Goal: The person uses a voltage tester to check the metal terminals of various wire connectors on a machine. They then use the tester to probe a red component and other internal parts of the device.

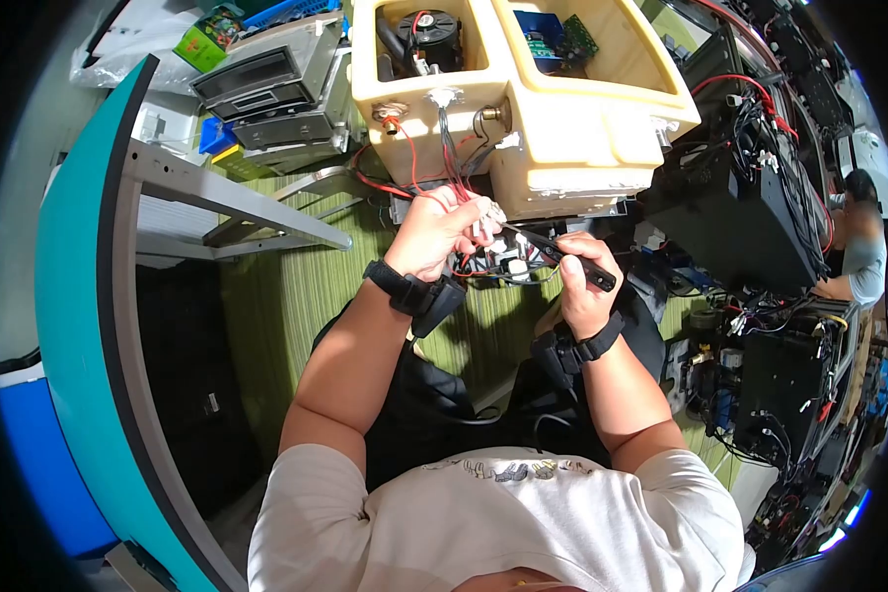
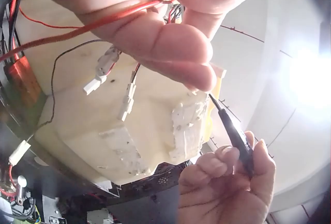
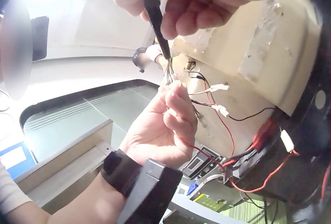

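Nearest the left wrist camera, the left hand (image 2: 155, 38) is found with fingers and thumb pinched on a small pale connector (image 3: 179, 77), largely hidden by the fingertips, in front of the cream housing (image 1: 592, 148). A black pen-like tool (image 2: 235, 133) is gripped by the right hand (image 2: 225, 188), its thin tip aimed at the connector; whether contact is made cannot be told. The connector is judged to be pinched near its end so that it is steadied and its face left exposed, and the tool to be held slantwise so that the tip can be guided finely. Wires (image 1: 448, 143) are led from the housing wall to the left hand, by which its reach is probably limited. Loose white connectors (image 2: 126, 100) are left hanging beside it. Within the housing's two openings, a round black unit (image 1: 434, 37) and green boards (image 1: 579, 37) are noted. Green flooring (image 1: 286, 306) is seen below.
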`<state>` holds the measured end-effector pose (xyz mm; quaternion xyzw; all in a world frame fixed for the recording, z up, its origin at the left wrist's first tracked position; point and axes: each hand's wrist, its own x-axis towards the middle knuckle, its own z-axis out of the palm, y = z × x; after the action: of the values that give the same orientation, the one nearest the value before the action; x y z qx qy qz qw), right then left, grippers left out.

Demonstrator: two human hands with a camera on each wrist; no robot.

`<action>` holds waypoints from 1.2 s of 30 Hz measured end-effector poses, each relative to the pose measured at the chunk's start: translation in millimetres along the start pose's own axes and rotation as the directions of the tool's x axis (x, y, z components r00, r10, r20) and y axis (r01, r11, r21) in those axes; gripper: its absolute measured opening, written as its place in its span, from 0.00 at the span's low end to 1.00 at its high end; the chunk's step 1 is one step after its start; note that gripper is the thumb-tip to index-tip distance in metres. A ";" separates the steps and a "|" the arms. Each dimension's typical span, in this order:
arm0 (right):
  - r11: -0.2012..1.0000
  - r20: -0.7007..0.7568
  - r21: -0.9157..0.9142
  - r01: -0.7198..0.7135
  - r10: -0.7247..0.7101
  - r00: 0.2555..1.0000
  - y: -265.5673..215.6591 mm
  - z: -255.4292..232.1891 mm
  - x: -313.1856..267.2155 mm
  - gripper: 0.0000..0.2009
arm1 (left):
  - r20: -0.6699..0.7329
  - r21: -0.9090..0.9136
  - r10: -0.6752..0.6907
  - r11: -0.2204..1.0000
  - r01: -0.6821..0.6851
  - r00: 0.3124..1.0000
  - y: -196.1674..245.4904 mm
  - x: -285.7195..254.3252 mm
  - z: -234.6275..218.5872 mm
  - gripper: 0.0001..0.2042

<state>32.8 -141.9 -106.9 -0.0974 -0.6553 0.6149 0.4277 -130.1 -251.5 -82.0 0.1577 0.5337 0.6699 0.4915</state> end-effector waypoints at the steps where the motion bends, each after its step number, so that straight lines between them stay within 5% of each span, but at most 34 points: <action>1: 1.000 0.002 0.001 -0.001 0.001 1.000 0.5 -0.6 -0.4 0.06 | 0.001 0.001 -0.001 1.000 0.001 1.000 -0.5 0.1 -0.1 0.10; 10: 0.966 0.101 -0.197 0.167 -0.150 0.984 -8.7 -0.1 5.2 0.06 | -0.024 -0.013 0.018 1.000 -0.019 1.000 -0.7 0.1 1.8 0.09; 12: 0.908 0.190 -0.229 0.352 -0.313 0.931 -14.6 -1.4 8.2 0.07 | -0.021 -0.008 0.026 1.000 -0.026 0.999 -1.8 0.2 2.0 0.09; 16: 0.884 0.266 -0.298 0.360 -0.285 0.921 -14.3 2.0 7.1 0.08 | -0.021 -0.035 0.025 0.999 -0.025 0.999 -2.1 0.9 3.5 0.09; 19: 0.833 0.327 -0.269 0.484 -0.394 0.859 -22.9 -0.1 10.5 0.08 | -0.044 -0.026 0.030 0.999 -0.031 0.999 -1.6 0.7 4.4 0.10; 28: 0.827 0.385 -0.363 0.429 -0.286 0.877 -20.3 3.7 7.6 0.08 | -0.115 0.010 0.059 0.998 -0.058 0.992 -9.1 0.3 2.4 0.10; 36: 0.835 0.382 -0.251 0.489 -0.379 0.843 -25.1 5.1 8.2 0.09 | -0.091 0.028 0.071 0.997 -0.068 0.993 -7.5 0.5 2.5 0.10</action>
<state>34.3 -145.9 -80.3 0.0835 -0.8155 0.3854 0.4236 -124.8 -250.1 -87.7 0.1515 0.5583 0.6863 0.4408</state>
